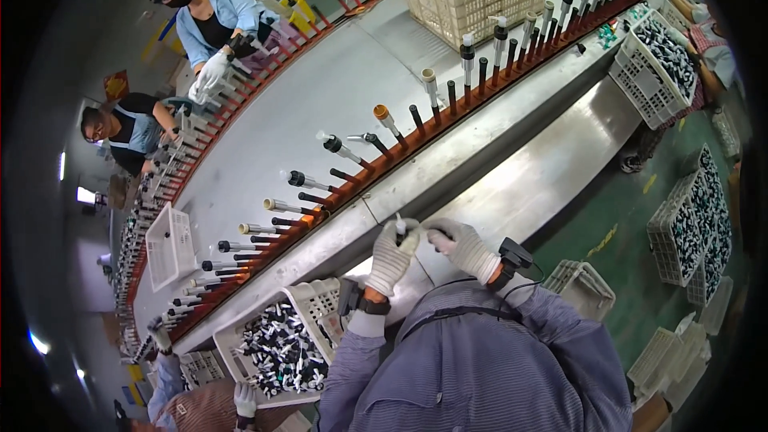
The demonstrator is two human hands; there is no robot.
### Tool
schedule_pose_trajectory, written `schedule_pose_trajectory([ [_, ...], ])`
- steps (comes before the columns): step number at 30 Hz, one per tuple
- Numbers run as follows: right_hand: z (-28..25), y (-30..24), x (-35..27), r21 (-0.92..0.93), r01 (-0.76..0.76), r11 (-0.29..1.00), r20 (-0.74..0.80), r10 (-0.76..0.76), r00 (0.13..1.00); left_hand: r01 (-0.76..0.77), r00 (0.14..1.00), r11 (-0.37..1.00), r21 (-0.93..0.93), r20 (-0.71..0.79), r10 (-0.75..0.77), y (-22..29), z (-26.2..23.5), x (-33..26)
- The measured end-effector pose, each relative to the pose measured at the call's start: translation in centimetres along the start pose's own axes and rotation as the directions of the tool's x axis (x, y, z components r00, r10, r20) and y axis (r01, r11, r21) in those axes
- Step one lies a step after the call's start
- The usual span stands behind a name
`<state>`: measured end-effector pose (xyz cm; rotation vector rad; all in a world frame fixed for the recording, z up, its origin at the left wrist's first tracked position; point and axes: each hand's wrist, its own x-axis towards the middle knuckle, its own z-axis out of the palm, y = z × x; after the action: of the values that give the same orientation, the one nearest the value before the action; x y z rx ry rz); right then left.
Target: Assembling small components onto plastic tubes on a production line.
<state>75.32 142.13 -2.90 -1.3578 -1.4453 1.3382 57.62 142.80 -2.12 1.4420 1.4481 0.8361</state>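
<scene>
A worker in gray knit gloves stands at the near side of a metal work table, a small white-tipped part (399, 225) held up at the fingertips of the left hand (390, 261). The part lies directly ahead of the worker's body and to the left of the right hand (466, 251), its long axis roughly upright in the frame with the pale tip pointing away from the worker, toward the red-brown rail (448, 119). The left hand is the nearer, closed around the part's darker lower end; the right sits just beside it, level with it, fingers bent toward the thumb. Whether the right hand grips anything cannot be told, nor whether the two gloves touch. Beyond both hands, across a pale metal ledge (436, 156), the rail carries a line of black posts (416, 118) and silver tubes (468, 64), running diagonally from lower left to upper right. A white plastic crate (250, 314) of loose black-and-white pieces (284, 350) stands to the left, closer to the left hand than to the right. A co-worker's gloved hand (245, 400) shows at that crate's near edge.
</scene>
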Motion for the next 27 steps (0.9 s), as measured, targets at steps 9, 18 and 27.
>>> schedule_pose_trajectory([
  [9, 0.0, 3.8, 0.4, 0.083, -0.294, 0.952, 0.215, 0.271, 0.938, -0.338, 0.824, 0.919, -0.205, -0.535, 0.184, 7.6, -6.9, 9.5],
  [18, 0.2, 6.1, 0.5, -0.148, -0.243, 0.959, 0.264, 0.275, 0.925, -0.559, 0.691, 0.753, -0.347, -0.697, 0.191, 4.3, -13.7, 14.7],
  [27, 2.3, 8.5, 2.7, -0.151, -0.263, 0.953, 0.268, 0.296, 0.917, -0.315, 0.743, 0.914, -0.254, -0.665, 0.071, -0.1, -16.8, 14.6],
])
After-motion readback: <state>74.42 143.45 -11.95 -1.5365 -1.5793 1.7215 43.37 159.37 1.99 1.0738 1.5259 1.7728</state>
